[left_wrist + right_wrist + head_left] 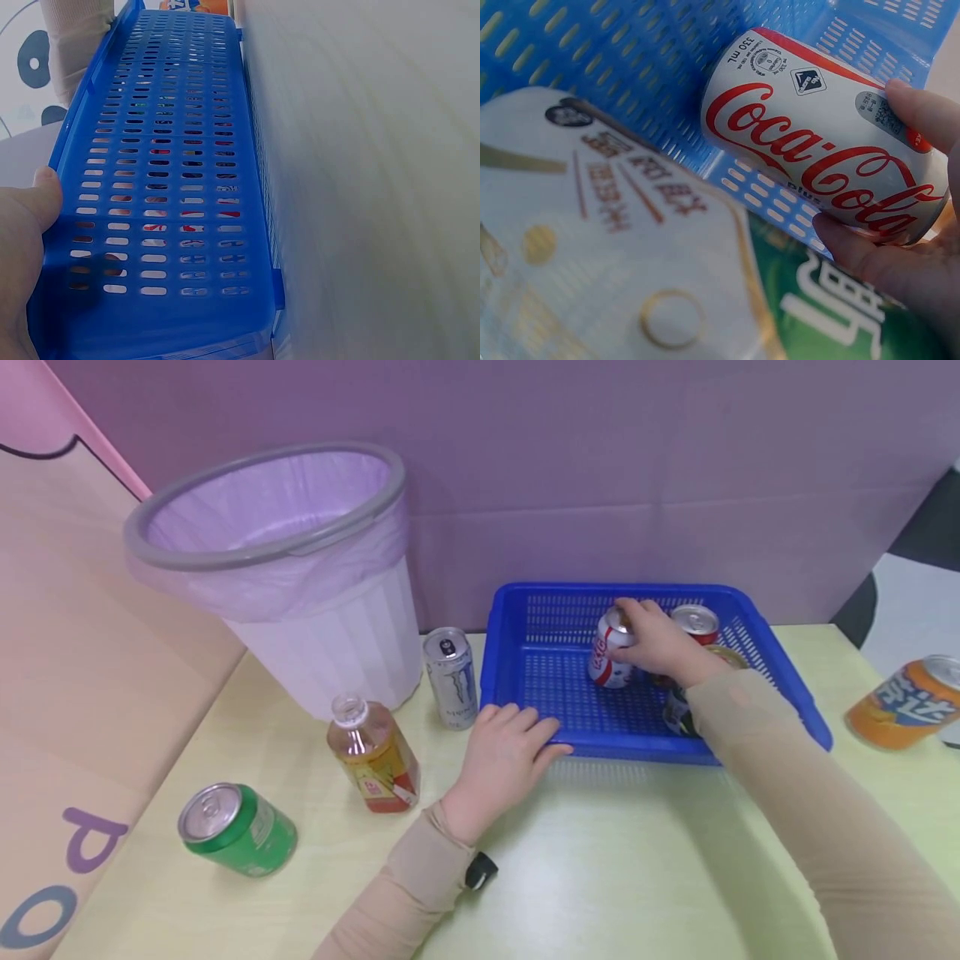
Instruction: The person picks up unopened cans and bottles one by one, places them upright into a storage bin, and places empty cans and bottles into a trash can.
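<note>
In the head view, my right hand (663,643) grips a white Coca-Cola can (609,652) inside the blue plastic basket (637,750). The right wrist view shows thumb and fingers on opposite sides of that can (817,142), near its end. A white-and-green printed drink container (630,247) fills the foreground there. Beside my right hand, a red can (695,620) stands in the basket; others are partly hidden under the forearm. My left hand (506,760) holds the basket's front left corner, its thumb (46,196) at the rim in the left wrist view.
Left of the basket stand a silver Monster can (452,685), a tea bottle (378,768) and a green can (258,835). A lined white bin (337,635) is behind them. An orange Fanta can (903,706) stands at right. A purple panel (562,468) borders the table's back.
</note>
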### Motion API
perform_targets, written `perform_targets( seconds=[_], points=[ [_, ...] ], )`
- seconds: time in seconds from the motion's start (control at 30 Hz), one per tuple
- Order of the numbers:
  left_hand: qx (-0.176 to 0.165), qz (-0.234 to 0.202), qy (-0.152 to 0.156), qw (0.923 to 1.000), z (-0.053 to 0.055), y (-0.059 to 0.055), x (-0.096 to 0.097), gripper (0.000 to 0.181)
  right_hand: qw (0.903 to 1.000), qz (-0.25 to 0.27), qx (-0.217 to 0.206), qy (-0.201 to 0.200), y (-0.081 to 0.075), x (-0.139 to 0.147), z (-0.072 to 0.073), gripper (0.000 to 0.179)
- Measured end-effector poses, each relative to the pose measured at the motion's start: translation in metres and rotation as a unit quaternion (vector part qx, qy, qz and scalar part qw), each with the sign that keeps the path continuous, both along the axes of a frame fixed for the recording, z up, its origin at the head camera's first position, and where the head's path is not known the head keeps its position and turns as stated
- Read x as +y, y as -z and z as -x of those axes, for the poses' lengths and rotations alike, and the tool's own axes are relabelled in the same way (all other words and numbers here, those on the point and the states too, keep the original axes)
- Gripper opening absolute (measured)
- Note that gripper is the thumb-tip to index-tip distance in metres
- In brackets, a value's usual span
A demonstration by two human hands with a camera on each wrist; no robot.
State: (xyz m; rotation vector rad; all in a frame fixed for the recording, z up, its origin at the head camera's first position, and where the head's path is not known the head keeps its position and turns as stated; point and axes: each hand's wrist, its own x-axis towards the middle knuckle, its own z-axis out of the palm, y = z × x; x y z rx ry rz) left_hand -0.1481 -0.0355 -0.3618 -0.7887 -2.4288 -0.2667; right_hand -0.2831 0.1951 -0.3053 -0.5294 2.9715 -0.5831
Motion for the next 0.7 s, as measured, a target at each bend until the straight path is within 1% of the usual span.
perform_targets(
  seconds=[0.33,0.7],
  points=[
    [0.001,0.0,-0.002,1.0,0.0,-0.0004,0.0,0.03,0.9999,-0.005,-0.006,0.009,0.0002,-0.0005,0.0021,0.08],
    [0.004,0.002,-0.001,1.0,0.0002,0.0008,0.0,0.029,0.9998,0.0,-0.006,0.019,-0.0009,-0.002,0.0011,0.077]
  ],
)
